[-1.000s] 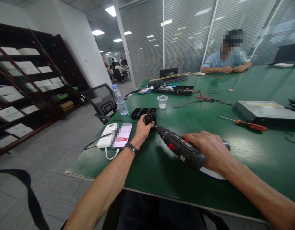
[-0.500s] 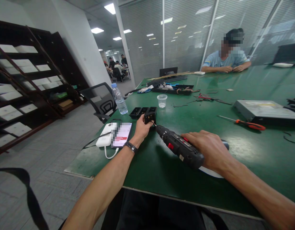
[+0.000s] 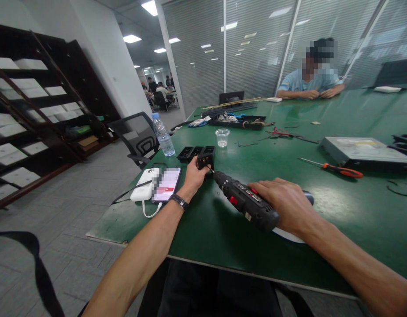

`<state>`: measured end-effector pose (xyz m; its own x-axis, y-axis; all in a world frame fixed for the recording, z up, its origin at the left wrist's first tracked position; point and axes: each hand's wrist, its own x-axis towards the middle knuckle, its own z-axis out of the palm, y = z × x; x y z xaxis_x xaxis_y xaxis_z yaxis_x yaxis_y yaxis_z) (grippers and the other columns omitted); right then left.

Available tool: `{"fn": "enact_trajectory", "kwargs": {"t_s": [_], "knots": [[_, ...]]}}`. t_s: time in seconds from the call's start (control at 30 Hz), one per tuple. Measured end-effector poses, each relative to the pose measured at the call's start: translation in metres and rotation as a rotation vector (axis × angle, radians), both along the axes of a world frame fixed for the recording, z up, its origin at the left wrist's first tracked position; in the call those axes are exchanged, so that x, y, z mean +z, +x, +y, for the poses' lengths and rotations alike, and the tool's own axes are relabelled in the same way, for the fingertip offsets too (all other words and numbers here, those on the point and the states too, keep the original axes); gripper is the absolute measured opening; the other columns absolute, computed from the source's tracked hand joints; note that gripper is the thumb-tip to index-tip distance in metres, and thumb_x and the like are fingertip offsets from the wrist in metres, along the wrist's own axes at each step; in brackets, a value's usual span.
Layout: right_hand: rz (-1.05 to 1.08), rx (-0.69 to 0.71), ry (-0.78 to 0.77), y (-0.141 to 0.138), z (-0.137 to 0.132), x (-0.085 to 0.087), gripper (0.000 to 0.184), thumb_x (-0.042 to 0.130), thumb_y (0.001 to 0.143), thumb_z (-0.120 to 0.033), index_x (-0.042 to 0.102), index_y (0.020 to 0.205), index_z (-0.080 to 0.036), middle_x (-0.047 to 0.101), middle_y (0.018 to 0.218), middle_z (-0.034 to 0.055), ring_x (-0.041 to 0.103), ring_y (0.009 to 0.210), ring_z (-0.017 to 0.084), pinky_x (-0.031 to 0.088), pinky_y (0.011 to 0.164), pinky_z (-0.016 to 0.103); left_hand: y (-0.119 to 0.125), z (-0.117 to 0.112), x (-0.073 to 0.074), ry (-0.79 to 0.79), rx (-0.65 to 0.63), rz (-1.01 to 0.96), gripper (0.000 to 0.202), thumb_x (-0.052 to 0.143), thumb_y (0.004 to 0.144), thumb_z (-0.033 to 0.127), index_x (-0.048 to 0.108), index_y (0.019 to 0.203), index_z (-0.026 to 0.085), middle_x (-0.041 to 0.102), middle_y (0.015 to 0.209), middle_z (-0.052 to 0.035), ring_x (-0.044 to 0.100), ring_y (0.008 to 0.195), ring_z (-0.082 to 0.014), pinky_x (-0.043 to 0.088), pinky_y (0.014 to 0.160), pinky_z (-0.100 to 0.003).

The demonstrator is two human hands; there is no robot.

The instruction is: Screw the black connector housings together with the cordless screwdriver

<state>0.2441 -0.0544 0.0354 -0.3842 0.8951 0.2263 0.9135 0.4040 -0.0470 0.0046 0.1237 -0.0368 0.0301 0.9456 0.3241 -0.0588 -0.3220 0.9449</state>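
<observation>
Looks like an office meeting room turned into a workbench: long green table (image 3: 338, 207), glass partition walls with blinds (image 3: 256, 48), ceiling panel lights (image 3: 150, 6), a mesh office chair (image 3: 139, 138), dark shelves of white boxes (image 3: 31, 114), and people at desks down the corridor (image 3: 157, 90).

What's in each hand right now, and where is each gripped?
Left hand pinches the small black part by its near side. Right hand wraps the rear body of the power screwdriver.

No legible text anywhere (phone (image 3: 167, 184) screen pixelated).
</observation>
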Motion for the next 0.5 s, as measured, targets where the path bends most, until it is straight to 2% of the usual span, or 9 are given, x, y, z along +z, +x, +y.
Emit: {"fn": "enact_trajectory", "kwargs": {"t_s": [0.27, 0.5], "knots": [[-0.004, 0.001, -0.001, 0.0001, 0.0, -0.0006, 0.028, 0.062, 0.082, -0.021, 0.07, 0.109, -0.022, 0.076, 0.096, 0.0064, 0.063, 0.08, 0.022, 0.037, 0.074, 0.035, -0.0013, 0.0023, -0.0027, 0.025, -0.006, 0.019, 0.035, 0.079, 0.072, 0.016, 0.066, 0.105, 0.017, 0.072, 0.101, -0.0047, 0.067, 0.092, -0.0183, 0.055, 0.087, -0.032], [0.006, 0.023, 0.044, 0.0025, 0.0003, -0.0061, 0.031, 0.063, 0.081, -0.025, 0.07, 0.111, -0.022, 0.077, 0.102, 0.0075, 0.063, 0.079, 0.022, 0.039, 0.074, 0.036, -0.0005, -0.0022, 0.0028, 0.008, -0.001, 0.032, 0.031, 0.078, 0.072, 0.013, 0.067, 0.101, 0.017, 0.072, 0.098, -0.0045, 0.067, 0.094, -0.0194, 0.054, 0.093, -0.034]]}}
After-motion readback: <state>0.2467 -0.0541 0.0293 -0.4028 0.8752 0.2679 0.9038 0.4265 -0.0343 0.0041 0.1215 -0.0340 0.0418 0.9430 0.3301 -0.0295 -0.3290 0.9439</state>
